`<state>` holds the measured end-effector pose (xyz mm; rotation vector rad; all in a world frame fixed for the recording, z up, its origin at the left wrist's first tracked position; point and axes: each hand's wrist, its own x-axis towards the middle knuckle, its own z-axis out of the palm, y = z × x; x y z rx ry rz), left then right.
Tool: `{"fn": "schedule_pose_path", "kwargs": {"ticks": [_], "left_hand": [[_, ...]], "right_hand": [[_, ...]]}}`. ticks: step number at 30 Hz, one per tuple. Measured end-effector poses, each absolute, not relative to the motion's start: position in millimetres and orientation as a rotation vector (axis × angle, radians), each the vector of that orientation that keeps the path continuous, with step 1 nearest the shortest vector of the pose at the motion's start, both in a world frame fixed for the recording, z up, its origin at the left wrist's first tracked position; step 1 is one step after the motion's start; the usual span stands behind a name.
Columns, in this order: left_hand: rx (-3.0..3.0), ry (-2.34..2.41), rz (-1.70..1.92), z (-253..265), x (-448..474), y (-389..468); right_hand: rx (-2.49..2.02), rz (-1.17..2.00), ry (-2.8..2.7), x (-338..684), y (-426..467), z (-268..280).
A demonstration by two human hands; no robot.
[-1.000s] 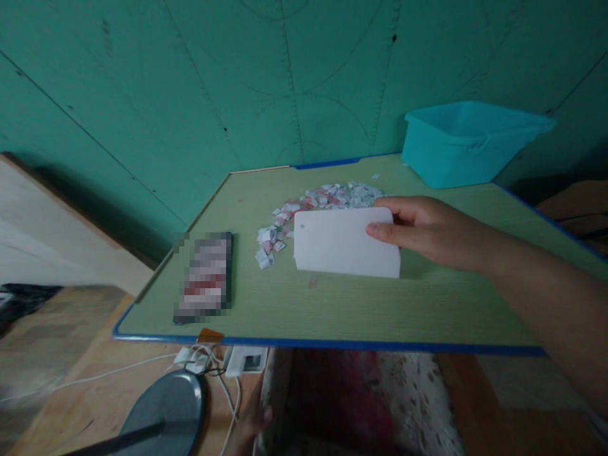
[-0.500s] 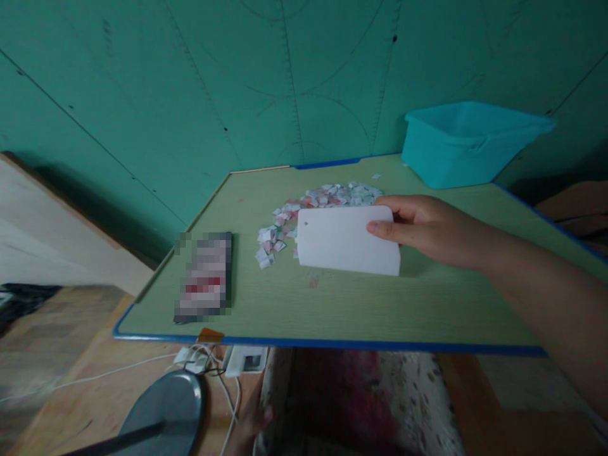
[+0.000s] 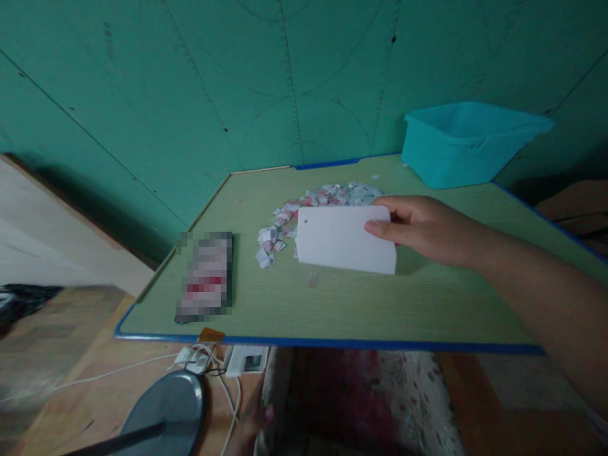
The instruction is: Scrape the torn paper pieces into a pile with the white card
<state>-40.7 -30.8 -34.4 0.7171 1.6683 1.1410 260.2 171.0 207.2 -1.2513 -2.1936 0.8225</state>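
My right hand (image 3: 408, 225) grips a white plastic scraper (image 3: 339, 240) by its right end, thumb on the near face. The scraper is flat, with rounded upper corners and a small hole near its upper left corner. It is tilted over the table, in front of a loose pile of small folded paper pieces (image 3: 327, 195), and hides part of the pile. Whether its lower edge touches the tabletop, I cannot tell. Low in the dark below the table edge is my left hand (image 3: 259, 418), its fingers too dim to make out.
The pale green table (image 3: 427, 304) has a blue edge. A turquoise plastic bin (image 3: 460, 152) stands at its back right corner. On the left lies a pixelated flat object (image 3: 206, 278). Below are a round grey base (image 3: 166, 411), white cables and a power strip (image 3: 246, 360).
My right hand and the scraper have shifted very slightly to the left. The paper pieces and the bin look the same.
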Motion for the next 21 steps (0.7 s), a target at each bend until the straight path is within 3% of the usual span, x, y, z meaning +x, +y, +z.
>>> {"fn": "schedule_pose_path", "kwargs": {"ticks": [12, 21], "left_hand": [[0.704, 1.755, 1.173, -12.6, -24.9, -23.5], [0.681, 1.659, 1.221, -60.8, -44.7, -33.5]], "right_hand": [[-1.262, 0.83, -2.239, 257.0, 169.4, 210.4], [-1.243, 0.951, -2.259, 257.4, 169.6, 208.5]]}}
